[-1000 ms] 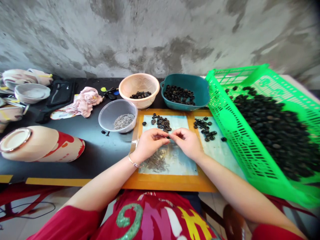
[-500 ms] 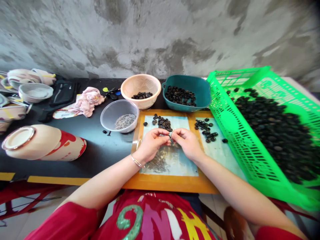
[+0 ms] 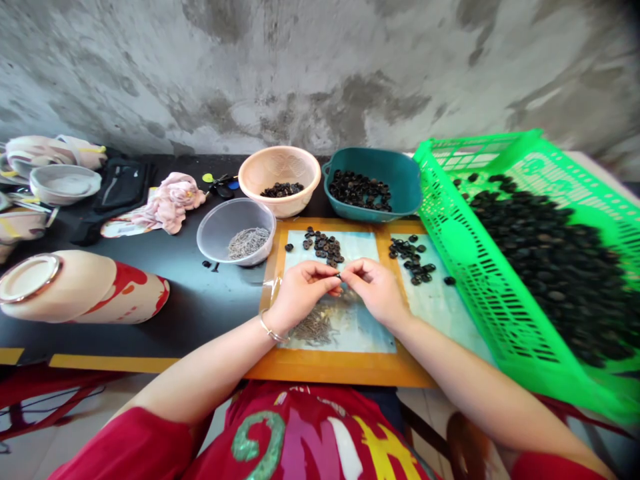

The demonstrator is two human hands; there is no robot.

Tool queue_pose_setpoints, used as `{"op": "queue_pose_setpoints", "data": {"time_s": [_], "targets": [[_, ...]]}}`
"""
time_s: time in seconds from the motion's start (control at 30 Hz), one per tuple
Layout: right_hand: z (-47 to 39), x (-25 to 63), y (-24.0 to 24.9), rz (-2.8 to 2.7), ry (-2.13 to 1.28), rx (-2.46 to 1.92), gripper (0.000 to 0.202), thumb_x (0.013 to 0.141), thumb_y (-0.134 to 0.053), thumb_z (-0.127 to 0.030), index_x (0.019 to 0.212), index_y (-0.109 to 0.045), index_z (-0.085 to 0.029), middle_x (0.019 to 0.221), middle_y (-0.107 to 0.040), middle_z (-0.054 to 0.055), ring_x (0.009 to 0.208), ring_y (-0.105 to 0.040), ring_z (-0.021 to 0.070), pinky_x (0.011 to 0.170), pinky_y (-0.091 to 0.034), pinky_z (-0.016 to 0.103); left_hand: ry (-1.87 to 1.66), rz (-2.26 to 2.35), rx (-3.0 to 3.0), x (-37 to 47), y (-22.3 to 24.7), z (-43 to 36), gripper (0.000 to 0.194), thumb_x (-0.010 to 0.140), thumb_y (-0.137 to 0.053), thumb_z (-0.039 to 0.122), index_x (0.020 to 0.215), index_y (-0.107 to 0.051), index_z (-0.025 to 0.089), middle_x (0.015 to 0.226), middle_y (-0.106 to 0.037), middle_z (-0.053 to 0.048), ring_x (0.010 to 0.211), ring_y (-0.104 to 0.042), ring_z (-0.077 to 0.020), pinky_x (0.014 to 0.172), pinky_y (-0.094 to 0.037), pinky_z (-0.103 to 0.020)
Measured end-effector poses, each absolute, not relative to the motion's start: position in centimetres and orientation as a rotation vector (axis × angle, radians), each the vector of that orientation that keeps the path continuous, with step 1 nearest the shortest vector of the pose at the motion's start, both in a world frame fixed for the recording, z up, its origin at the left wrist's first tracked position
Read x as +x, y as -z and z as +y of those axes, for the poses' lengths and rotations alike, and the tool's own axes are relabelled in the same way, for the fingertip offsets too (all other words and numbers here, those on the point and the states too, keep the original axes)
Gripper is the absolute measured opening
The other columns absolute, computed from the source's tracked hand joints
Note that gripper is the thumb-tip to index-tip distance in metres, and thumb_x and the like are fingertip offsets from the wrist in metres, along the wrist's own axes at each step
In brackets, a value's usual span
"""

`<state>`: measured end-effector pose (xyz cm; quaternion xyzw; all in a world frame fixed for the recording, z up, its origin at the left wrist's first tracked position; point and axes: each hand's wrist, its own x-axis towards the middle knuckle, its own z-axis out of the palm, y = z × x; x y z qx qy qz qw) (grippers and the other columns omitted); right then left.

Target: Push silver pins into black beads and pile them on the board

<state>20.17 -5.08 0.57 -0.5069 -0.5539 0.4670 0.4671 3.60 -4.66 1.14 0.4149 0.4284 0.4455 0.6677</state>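
Head view, and it's fingertip work: left hand and right hand, fingers pinched nearly closed, meet on a small dark piece above the pale sheet. Dark discs cluster just beyond the hands, thin metal pins lie nearer, and a green basket stands at the right.
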Motion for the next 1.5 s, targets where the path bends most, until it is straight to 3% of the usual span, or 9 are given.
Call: {"op": "queue_pose_setpoints", "data": {"time_s": [0.3,0.4,0.53,0.7,0.87,1.03,1.13,1.3,1.5], "targets": [[-4.8,21.2,-1.3,-1.543,-1.108,-1.279,0.024,0.080,-0.070,-0.043,0.081,-0.069,-0.018,0.075,-0.071,0.003,0.066,-0.063,0.0170,0.064,-0.051,0.030,-0.959,0.866,0.812,3.6,-0.7,-4.3,0.031,0.063,-0.087,0.028,0.083,-0.071,0.012,0.067,-0.072,-0.003,0.059,-0.068,-0.0132,0.065,-0.057,-0.027],[-3.6,23.9,-1.9,-1.767,-0.775,-1.481,0.030,0.078,-0.074,-0.043,0.096,-0.070,-0.019,0.080,-0.071,0.004,0.068,-0.062,0.0193,0.066,-0.050,0.033,-0.928,0.808,0.705,3.6,-1.0,-4.0,0.032,0.062,-0.089,0.026,0.084,-0.070,0.011,0.067,-0.071,-0.002,0.061,-0.068,-0.0128,0.065,-0.058,-0.026],[-1.7,28.2,-2.1,-2.031,-0.141,-1.830,0.020,0.078,-0.076,-0.033,0.088,-0.072,-0.017,0.082,-0.070,0.008,0.082,-0.063,0.0258,0.078,-0.048,0.039,-0.940,0.809,0.666,3.3,-1.2,-3.9,0.033,0.062,-0.089,0.024,0.084,-0.069,0.011,0.067,-0.072,-0.003,0.062,-0.069,-0.0124,0.063,-0.058,-0.024],[-0.9,30.0,-1.4,-2.144,0.081,-2.070,0.026,0.085,-0.069,-0.041,0.088,-0.074,-0.015,0.088,-0.069,0.014,0.088,-0.062,0.0301,0.083,-0.047,0.043,-0.954,0.847,0.715,2.9,-1.4,-4.0,0.035,0.062,-0.089,0.028,0.086,-0.069,0.011,0.068,-0.073,-0.004,0.062,-0.069,-0.0125,0.063,-0.058,-0.023],[-1.0,29.3,-1.7,-2.187,-0.022,-1.994,0.016,0.083,-0.070,-0.031,0.086,-0.074,-0.016,0.088,-0.070,0.012,0.087,-0.064,0.0294,0.084,-0.049,0.043,-0.994,0.888,0.768,2.8,-1.5,-4.0,0.035,0.062,-0.088,0.028,0.086,-0.069,0.011,0.067,-0.072,-0.004,0.062,-0.069,-0.0132,0.064,-0.059,-0.025],[-2.2,27.1,-2.3,-1.914,-0.516,-1.721,0.017,0.081,-0.069,-0.028,0.095,-0.069,-0.018,0.089,-0.073,0.005,0.070,-0.066,0.0192,0.069,-0.053,0.033,-1.036,0.950,0.827,2.8,-1.5,-4.0,0.031,0.064,-0.085,0.027,0.086,-0.069,0.011,0.073,-0.073,-0.004,0.070,-0.072,-0.0153,0.070,-0.060,-0.027],[-3.3,25.1,-2.1,-1.875,-0.709,-1.485,0.019,0.083,-0.067,-0.028,0.099,-0.070,-0.020,0.093,-0.074,0.004,0.075,-0.068,0.0182,0.070,-0.055,0.031,-1.024,0.995,0.873,2.9,-1.4,-4.2,0.028,0.067,-0.083,0.026,0.087,-0.070,0.013,0.079,-0.075,-0.005,0.074,-0.072,-0.0158,0.074,-0.059,-0.028],[-4.2,23.1,-1.5,-1.925,-0.779,-1.220,0.022,0.087,-0.065,-0.023,0.106,-0.073,-0.023,0.108,-0.073,0.006,0.095,-0.069,0.0191,0.084,-0.056,0.031,-0.975,1.048,0.948,3.2,-1.7,-4.5,0.023,0.069,-0.079,0.023,0.088,-0.071,0.014,0.078,-0.075,-0.005,0.072,-0.071,-0.0150,0.074,-0.058,-0.028],[-4.8,22.7,-1.1,-1.776,-0.862,-1.251,0.021,0.080,-0.074,-0.020,0.101,-0.070,-0.021,0.095,-0.073,0.004,0.076,-0.067,0.0159,0.073,-0.057,0.029,-0.975,1.099,0.997,3.4,-2.0,-4.5,0.020,0.067,-0.079,0.020,0.085,-0.072,0.015,0.075,-0.073,-0.004,0.071,-0.069,-0.0147,0.071,-0.057,-0.027]]}}
